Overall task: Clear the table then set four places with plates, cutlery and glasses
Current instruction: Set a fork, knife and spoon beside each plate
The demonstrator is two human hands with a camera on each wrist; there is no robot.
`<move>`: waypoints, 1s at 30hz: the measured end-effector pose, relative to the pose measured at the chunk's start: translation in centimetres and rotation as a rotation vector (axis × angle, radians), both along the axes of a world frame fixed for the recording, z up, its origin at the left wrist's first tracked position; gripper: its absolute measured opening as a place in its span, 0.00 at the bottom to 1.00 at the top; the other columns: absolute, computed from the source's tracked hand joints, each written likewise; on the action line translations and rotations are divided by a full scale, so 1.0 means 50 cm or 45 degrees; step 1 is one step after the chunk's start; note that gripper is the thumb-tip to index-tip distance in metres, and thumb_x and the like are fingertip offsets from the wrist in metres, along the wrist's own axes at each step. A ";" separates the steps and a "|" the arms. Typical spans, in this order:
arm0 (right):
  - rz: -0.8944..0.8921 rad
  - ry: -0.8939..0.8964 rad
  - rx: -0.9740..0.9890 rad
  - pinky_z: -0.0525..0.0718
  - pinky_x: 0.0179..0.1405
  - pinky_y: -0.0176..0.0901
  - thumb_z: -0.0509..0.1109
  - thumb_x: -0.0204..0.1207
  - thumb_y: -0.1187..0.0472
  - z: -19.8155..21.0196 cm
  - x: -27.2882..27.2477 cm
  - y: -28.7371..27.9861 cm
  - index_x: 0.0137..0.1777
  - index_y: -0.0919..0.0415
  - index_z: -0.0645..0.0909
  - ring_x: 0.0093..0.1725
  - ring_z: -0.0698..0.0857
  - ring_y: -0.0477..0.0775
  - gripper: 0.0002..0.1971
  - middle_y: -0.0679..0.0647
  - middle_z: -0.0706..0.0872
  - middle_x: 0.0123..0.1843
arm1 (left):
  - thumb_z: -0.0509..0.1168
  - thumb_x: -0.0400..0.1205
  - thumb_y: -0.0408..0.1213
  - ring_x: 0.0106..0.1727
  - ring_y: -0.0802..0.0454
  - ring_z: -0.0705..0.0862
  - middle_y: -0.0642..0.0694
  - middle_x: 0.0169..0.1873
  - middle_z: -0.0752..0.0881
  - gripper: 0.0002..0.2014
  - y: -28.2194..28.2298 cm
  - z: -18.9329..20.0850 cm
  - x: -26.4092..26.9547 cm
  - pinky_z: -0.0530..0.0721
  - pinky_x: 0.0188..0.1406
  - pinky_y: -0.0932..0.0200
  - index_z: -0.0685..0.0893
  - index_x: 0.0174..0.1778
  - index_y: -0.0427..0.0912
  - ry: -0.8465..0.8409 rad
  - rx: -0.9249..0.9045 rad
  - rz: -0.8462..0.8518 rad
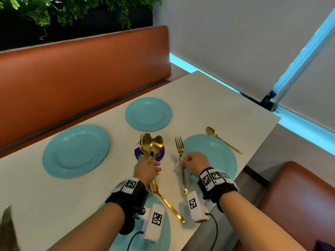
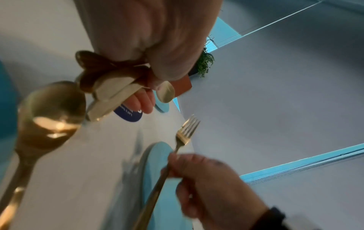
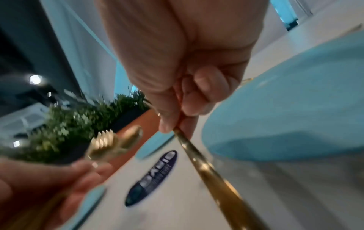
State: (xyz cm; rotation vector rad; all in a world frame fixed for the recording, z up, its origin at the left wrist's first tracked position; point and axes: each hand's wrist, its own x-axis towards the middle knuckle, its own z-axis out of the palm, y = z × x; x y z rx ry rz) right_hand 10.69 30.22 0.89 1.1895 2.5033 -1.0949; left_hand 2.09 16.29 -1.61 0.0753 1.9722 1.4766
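Observation:
Several turquoise plates sit on the white table (image 1: 208, 98): far left plate (image 1: 76, 151), far plate (image 1: 148, 114), right plate (image 1: 217, 153) and near plate (image 1: 163, 238) under my left wrist. My left hand (image 1: 148, 169) grips a bundle of gold forks and spoons (image 1: 151, 145), heads pointing away. My right hand (image 1: 192, 164) pinches the handle of one gold fork (image 1: 180, 147) just left of the right plate (image 3: 295, 109); whether the fork touches the table I cannot tell. A gold spoon (image 1: 223, 139) lies to the right of that plate. Another gold spoon (image 2: 51, 112) shows beside the near plate.
A round purple sticker or coaster (image 1: 161, 153) lies mid-table behind the bundle. An orange bench seat (image 1: 81, 73) runs along the far side and another seat (image 1: 297, 201) stands at the right. The table's right edge is close to my right wrist. Plants (image 1: 54, 11) hang behind.

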 end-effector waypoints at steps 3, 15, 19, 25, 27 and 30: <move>0.122 -0.243 0.083 0.80 0.50 0.42 0.67 0.78 0.58 -0.037 0.024 -0.009 0.28 0.55 0.75 0.44 0.79 0.51 0.16 0.57 0.85 0.45 | 0.54 0.86 0.29 0.36 0.52 0.82 0.39 0.47 0.83 0.10 -0.020 0.004 -0.011 0.80 0.31 0.65 0.71 0.61 0.30 0.027 -0.032 -0.020; 0.141 -0.407 0.275 0.85 0.54 0.44 0.72 0.75 0.53 -0.092 0.024 -0.053 0.53 0.53 0.87 0.54 0.86 0.54 0.09 0.53 0.88 0.54 | 0.56 0.86 0.34 0.45 0.49 0.85 0.41 0.50 0.85 0.07 -0.083 0.000 -0.019 0.85 0.41 0.62 0.72 0.59 0.40 0.025 -0.063 0.034; 0.089 -0.379 0.348 0.85 0.54 0.46 0.73 0.73 0.50 -0.094 0.023 -0.056 0.53 0.55 0.86 0.53 0.86 0.55 0.12 0.54 0.88 0.52 | 0.56 0.86 0.35 0.42 0.51 0.85 0.43 0.49 0.85 0.08 -0.094 0.000 -0.020 0.84 0.40 0.63 0.73 0.60 0.40 0.028 -0.071 0.040; 0.001 -0.355 0.411 0.84 0.49 0.46 0.74 0.71 0.48 -0.095 0.022 -0.046 0.54 0.58 0.82 0.50 0.85 0.55 0.18 0.55 0.86 0.51 | 0.55 0.87 0.36 0.39 0.56 0.84 0.46 0.47 0.85 0.08 -0.102 -0.001 -0.017 0.81 0.35 0.67 0.73 0.60 0.42 0.049 -0.086 0.052; 0.001 -0.365 0.411 0.84 0.49 0.46 0.74 0.71 0.47 -0.095 0.022 -0.043 0.55 0.58 0.81 0.52 0.85 0.56 0.18 0.55 0.86 0.52 | 0.55 0.87 0.36 0.38 0.56 0.84 0.46 0.47 0.85 0.07 -0.104 -0.001 -0.017 0.81 0.34 0.67 0.73 0.60 0.42 0.048 -0.083 0.059; 0.001 -0.380 0.416 0.83 0.49 0.45 0.74 0.71 0.47 -0.094 0.024 -0.039 0.56 0.58 0.80 0.52 0.84 0.56 0.19 0.55 0.85 0.52 | 0.55 0.87 0.36 0.40 0.54 0.84 0.45 0.47 0.85 0.07 -0.107 -0.001 -0.021 0.83 0.38 0.65 0.73 0.59 0.42 0.045 -0.085 0.060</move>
